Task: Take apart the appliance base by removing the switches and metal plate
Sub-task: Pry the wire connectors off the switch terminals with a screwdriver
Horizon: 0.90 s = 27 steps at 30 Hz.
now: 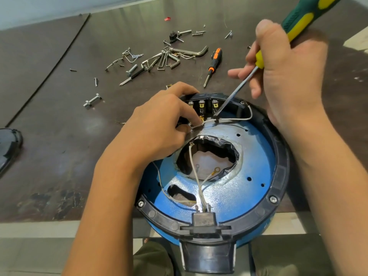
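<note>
Aiming a screwdriver (237, 89) down-left at the switches (203, 106).
The right hand (286, 76) fingers are clamping it; the left hand (159, 126) fingers are pinching a wire (229, 119).

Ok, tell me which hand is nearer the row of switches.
Left. The left hand pinches a white wire right beside the switches, on their left; the right hand is off to their right, holding the green screwdriver whose tip reaches them.

table (59, 136) | appliance base (256, 156) | screws (96, 81), hex keys (191, 51), orange screwdriver (213, 64) (far side)
</note>
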Motion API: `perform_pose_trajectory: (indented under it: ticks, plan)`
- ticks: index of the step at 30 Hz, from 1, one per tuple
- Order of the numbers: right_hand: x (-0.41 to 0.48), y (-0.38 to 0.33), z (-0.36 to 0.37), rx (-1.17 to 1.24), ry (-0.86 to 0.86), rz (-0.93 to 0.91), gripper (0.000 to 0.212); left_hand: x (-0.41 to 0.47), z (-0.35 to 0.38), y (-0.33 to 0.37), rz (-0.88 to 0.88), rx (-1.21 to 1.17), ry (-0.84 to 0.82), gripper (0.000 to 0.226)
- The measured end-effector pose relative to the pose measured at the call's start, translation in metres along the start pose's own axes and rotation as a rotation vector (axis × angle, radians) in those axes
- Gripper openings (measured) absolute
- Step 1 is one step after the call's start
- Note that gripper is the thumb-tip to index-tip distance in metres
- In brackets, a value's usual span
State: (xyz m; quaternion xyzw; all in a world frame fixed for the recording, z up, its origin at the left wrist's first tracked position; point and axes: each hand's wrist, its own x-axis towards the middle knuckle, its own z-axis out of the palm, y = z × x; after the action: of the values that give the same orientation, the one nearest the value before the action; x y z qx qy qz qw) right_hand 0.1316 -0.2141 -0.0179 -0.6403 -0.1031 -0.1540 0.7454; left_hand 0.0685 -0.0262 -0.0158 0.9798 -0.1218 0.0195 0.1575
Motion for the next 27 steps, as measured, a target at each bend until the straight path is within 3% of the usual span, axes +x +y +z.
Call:
perform_pose_trajectory:
  ticks: [8, 18, 27]
  plan:
    - [-0.003, -0.003, -0.015, -0.001, -0.119, -0.198, 0.035, 0.002, 0.001, 0.0, -0.004, -0.021, -0.007, 0.027]
    - [-0.013, -0.002, -0.035, -0.04, -0.266, -0.239, 0.023, 0.001, 0.001, -0.001, -0.004, -0.039, 0.015, 0.022]
    - [-0.025, 0.004, -0.04, -0.097, -0.267, -0.282, 0.023, 0.003, -0.002, 0.002, -0.005, -0.079, -0.017, 0.029]
